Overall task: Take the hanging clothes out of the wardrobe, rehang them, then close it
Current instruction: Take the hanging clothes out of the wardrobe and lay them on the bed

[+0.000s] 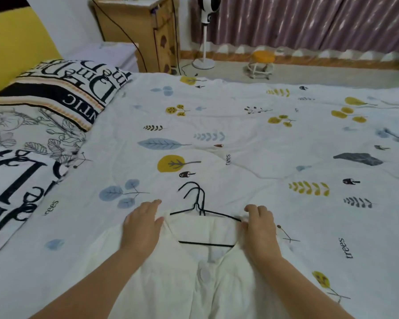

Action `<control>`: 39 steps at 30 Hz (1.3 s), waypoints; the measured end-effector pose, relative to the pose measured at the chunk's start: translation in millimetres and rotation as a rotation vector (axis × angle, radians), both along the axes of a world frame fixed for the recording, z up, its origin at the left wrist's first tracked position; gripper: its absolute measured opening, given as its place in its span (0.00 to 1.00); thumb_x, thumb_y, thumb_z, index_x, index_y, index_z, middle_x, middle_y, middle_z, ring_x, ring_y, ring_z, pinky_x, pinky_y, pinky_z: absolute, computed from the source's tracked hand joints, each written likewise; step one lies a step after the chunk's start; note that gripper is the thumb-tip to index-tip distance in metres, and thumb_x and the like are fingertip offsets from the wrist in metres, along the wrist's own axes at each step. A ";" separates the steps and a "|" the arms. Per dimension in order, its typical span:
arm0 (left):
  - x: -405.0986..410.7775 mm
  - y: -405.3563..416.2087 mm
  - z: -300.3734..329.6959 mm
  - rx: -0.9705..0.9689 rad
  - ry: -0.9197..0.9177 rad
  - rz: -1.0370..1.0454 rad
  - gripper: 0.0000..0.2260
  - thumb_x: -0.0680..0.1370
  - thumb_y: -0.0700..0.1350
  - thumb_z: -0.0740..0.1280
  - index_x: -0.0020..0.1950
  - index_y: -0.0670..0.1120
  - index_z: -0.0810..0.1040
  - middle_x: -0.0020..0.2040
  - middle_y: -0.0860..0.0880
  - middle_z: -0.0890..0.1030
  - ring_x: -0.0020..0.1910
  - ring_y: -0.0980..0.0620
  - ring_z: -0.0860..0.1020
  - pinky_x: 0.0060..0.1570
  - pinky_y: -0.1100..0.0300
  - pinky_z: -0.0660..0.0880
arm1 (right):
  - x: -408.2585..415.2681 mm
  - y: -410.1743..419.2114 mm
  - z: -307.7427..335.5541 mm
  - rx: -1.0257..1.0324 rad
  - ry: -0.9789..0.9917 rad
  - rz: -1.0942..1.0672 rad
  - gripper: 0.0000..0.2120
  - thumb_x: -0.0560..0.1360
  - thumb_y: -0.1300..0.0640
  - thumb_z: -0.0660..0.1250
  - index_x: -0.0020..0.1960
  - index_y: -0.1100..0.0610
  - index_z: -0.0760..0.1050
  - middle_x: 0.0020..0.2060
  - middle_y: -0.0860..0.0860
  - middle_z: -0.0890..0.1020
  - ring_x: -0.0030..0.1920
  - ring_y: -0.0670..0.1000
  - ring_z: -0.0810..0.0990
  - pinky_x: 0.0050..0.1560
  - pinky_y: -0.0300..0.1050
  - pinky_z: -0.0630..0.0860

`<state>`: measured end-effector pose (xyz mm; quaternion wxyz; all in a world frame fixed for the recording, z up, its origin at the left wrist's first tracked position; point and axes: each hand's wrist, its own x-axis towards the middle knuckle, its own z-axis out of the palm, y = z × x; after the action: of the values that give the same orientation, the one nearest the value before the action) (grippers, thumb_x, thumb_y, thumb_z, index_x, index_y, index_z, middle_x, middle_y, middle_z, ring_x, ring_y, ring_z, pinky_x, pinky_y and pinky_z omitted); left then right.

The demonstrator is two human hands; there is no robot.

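**White garment lying on the bed, both hands at its shoulders**

At the far left, lettered black-and-white pillows (44,95) are lying against a yellow headboard (16,42), with a wooden cabinet (134,26) standing behind them. A bedspread (240,134) printed with leaves, trees and mushrooms is covering the bed.

Moving in from the left, the left hand (142,226) is resting on the left shoulder of a white garment (182,284), its fingers mostly straight and lying flat, the thumb pressing the fabric by the collar. The garment is lying front-up on the near part of the bed, buttoned at the middle, with its neckline opening toward the far side.

In that neckline, black wire hangers (200,210) are showing; several hooks are stacking together and pointing away, resting on the bedspread.

To the right, the right hand (259,223) is gripping the garment's right shoulder, its fingers curling over the fabric where the hanger's arm meets it.

Beyond the bed, a white fan stand (204,42) and a small orange stool (262,62) are standing on the floor before purple curtains (309,21).
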<state>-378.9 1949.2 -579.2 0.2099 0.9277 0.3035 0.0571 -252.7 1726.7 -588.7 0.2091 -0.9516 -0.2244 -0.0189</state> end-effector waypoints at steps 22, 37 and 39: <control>-56.4 -41.6 185.8 -0.099 0.458 -0.229 0.13 0.81 0.51 0.55 0.60 0.47 0.74 0.59 0.49 0.78 0.57 0.50 0.74 0.51 0.62 0.68 | -64.9 -19.3 172.0 -0.420 0.354 0.258 0.14 0.80 0.54 0.54 0.61 0.58 0.72 0.59 0.55 0.76 0.59 0.55 0.74 0.52 0.45 0.70; -251.3 -88.2 415.4 -0.052 0.228 -0.075 0.13 0.80 0.51 0.58 0.62 0.49 0.74 0.60 0.51 0.77 0.57 0.52 0.75 0.54 0.61 0.70 | -224.3 -10.9 404.2 -0.299 0.302 0.644 0.18 0.79 0.52 0.58 0.68 0.53 0.69 0.65 0.52 0.73 0.63 0.52 0.72 0.58 0.41 0.68; -286.6 -89.9 433.3 -0.022 0.208 -0.043 0.14 0.80 0.52 0.58 0.64 0.49 0.72 0.62 0.51 0.75 0.57 0.53 0.74 0.53 0.62 0.69 | -253.2 -8.8 425.8 -0.285 0.270 0.692 0.17 0.79 0.51 0.58 0.67 0.52 0.69 0.64 0.51 0.74 0.63 0.51 0.72 0.58 0.41 0.68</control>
<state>-665.5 1859.3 -145.9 0.1886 0.9326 0.3041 -0.0473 -505.9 1718.0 -162.9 0.0968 -0.8330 -0.5028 0.2095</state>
